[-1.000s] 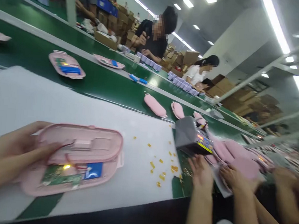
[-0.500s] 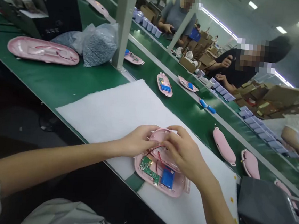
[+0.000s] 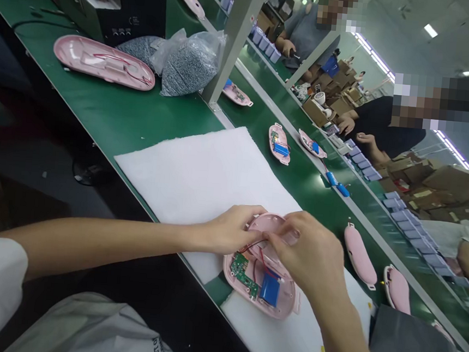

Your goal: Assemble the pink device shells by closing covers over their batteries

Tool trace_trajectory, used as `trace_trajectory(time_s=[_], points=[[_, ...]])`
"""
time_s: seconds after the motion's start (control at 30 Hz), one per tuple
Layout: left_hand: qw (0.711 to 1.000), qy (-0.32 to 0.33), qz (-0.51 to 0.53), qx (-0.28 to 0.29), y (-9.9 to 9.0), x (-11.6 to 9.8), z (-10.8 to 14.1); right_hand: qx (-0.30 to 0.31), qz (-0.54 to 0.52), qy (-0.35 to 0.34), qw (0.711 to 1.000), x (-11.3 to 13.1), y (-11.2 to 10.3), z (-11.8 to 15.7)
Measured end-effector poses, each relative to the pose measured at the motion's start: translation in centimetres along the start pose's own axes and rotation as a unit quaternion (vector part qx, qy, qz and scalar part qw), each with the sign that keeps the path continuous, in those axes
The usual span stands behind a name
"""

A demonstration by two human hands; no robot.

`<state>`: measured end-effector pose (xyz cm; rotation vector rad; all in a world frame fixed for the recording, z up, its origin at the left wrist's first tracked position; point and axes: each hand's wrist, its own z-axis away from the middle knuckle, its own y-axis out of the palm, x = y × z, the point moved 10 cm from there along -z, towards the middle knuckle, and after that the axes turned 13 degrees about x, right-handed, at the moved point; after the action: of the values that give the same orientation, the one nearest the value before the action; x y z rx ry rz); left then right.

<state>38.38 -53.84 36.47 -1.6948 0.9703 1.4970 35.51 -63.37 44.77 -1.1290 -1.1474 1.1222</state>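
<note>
My left hand (image 3: 236,230) is closed around the left end of a pink plastic shell half (image 3: 270,222), its thumb inside the hollow. My right hand (image 3: 314,251) bends over the same half, thumb and fingertips pinched at thin wires beside the left thumb; the fingers partly hide the grip. Below, a second pink shell half (image 3: 282,310) lies open side up on the white foam sheet (image 3: 201,176). It contains a green circuit board (image 3: 244,275) and a blue battery (image 3: 269,288). Red wires (image 3: 263,262) run between the halves.
Another pink shell (image 3: 105,63) lies at left, near a plastic bag of dark grains (image 3: 192,65) and a metal post (image 3: 238,39). Pink units (image 3: 279,143) stand along the green bench. A dark box (image 3: 412,350) sits at right. Co-workers (image 3: 381,123) work across the bench.
The camera view has shifted, so the bench appears further right. Both hands stay on the upper shell half, with the right fingers slightly rearranged around the wires.
</note>
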Motion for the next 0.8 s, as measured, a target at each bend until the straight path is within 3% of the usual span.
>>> trace_trajectory(time_s=[0.1,0.2,0.27,0.37,0.43,0.5,0.57,0.63,0.7,0.8], points=[[1.0,0.001,-0.021,-0.011,-0.2,-0.5,0.5,0.094,-0.11,0.098,0.985,-3.1,0.9,-0.7],[0.999,-0.009,-0.036,-0.025,-0.4,-0.7,0.7,0.208,-0.268,0.045,0.939,-2.8,3.0,-1.2],[0.999,-0.012,-0.033,-0.017,-0.3,-0.6,0.4,0.202,-0.304,0.011,0.931,-2.3,2.9,-1.3],[0.999,0.009,-0.048,0.007,0.2,-1.1,0.1,0.141,-0.282,-0.016,0.949,-1.7,1.8,-0.3],[0.996,0.041,-0.074,0.036,0.8,-2.0,0.5,0.096,-0.238,-0.049,0.965,-0.9,0.9,1.9],[0.983,0.082,-0.112,0.121,2.4,-3.2,1.5,0.04,-0.161,-0.107,0.98,0.4,0.3,5.1],[0.951,0.101,-0.165,0.241,4.1,-4.1,2.9,0.01,-0.073,-0.167,0.983,2.0,1.2,8.2],[0.915,0.073,-0.222,0.328,4.4,-4.1,3.7,0.038,-0.007,-0.176,0.984,2.7,3.7,9.6],[0.896,0.024,-0.253,0.364,3.0,-4.0,2.6,0.117,0.02,-0.127,0.985,2.3,6.8,9.1],[0.898,0.012,-0.288,0.332,-1.0,-5.1,-4.0,0.221,-0.005,-0.067,0.973,1.4,9.9,7.6]])
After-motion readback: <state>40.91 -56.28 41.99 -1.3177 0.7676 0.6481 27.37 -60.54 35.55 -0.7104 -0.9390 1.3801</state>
